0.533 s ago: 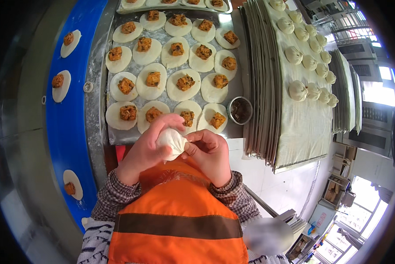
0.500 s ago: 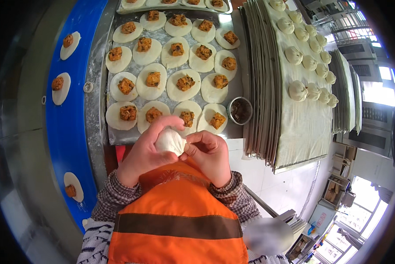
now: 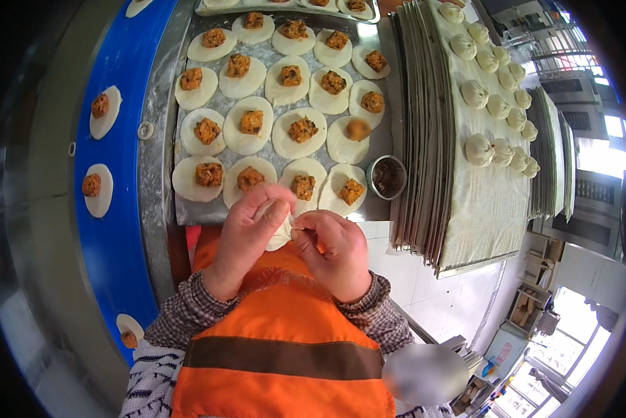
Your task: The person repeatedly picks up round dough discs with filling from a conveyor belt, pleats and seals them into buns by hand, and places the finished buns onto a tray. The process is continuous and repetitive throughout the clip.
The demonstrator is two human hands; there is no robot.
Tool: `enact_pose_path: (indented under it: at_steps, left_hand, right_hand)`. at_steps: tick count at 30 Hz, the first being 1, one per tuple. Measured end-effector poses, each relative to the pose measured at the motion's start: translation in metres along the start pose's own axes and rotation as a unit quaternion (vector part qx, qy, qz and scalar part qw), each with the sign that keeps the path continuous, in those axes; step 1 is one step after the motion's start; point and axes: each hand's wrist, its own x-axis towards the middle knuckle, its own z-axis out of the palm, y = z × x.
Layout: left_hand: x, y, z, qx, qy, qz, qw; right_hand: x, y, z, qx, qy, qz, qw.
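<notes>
Between my hands, just off the near edge of the metal tray [image 3: 189,215], is a white dough bun [image 3: 280,237]. My left hand [image 3: 256,221] curls around its left and upper side and hides much of it. With thumb and forefinger, my right hand [image 3: 331,247] pinches the dough at the bun's right edge. Beyond my hands, rows of flat round dough wrappers [image 3: 300,143] lie on the tray, each with a lump of orange-brown filling [image 3: 303,129] on it.
On the left runs a blue conveyor belt [image 3: 122,244] carrying several filled wrappers. A small metal bowl [image 3: 387,177] sits by the tray's right edge. To the right stands a tall stack of trays [image 3: 476,230], with pleated buns [image 3: 475,94] on the top one.
My left fingers have closed in over the bun, hiding more of it. Wrappers on the belt have moved toward me. The view has shifted slightly.
</notes>
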Motion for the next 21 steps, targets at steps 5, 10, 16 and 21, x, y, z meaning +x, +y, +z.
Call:
enact_pose_path:
  at_steps: [5,10,16,21]
  left_hand:
    - [0.003,-0.01,-0.001,-0.09,0.064,-0.107,0.988]
    - [0.007,-0.016,0.0,-0.109,0.032,-0.131,0.985]
    - [0.012,-0.015,-0.001,-0.184,-0.016,-0.325,0.928]
    - [0.009,-0.006,0.029,-0.116,-0.004,-0.164,0.98]
  right_hand:
    - [-0.001,-0.008,0.004,-0.004,0.006,0.01,1.0]
    - [0.0,0.006,0.004,-0.13,0.015,-0.141,0.981]
    - [-0.002,0.003,-0.018,-0.118,-0.055,-0.146,0.981]
    - [-0.01,0.017,-0.026,-0.115,-0.008,-0.157,0.981]
